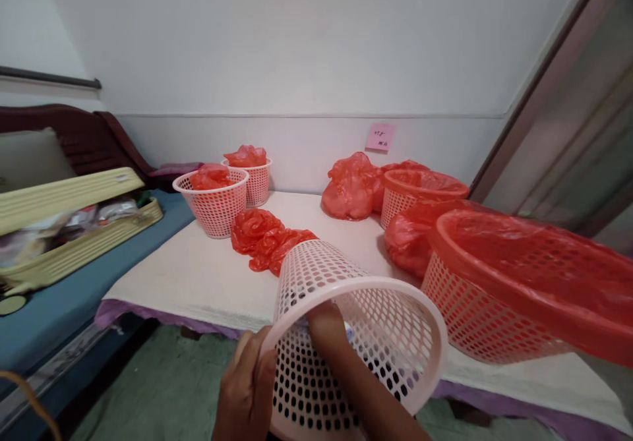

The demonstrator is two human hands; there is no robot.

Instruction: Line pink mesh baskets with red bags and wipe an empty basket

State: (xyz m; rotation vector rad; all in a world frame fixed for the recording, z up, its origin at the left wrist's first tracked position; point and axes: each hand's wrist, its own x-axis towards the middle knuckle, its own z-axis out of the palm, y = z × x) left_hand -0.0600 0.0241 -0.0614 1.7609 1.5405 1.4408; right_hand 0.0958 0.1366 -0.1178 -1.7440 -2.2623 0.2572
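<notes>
A light pink perforated plastic basket [316, 263] is tilted on its side at the front edge of the white-covered surface, its mouth facing me. My left hand [246, 383] is closed on the left part of its rim, thumb and fingers on either side. Deep inside the same basket is my right hand [327, 327], reaching in through the mouth; its fingers are hidden. Beside that wrist shows a small white and blue bit [349, 331] that I cannot make out. Crumpled red plastic bags [270, 236] lie just behind the basket.
Two pink baskets [213, 207] with red bags in them stand at the back left. On the right are two red-lined baskets [487, 316] and a bunched red bag [352, 187]. A pink note [380, 138] is on the wall. An opened cream case [82, 227] lies on the blue bed.
</notes>
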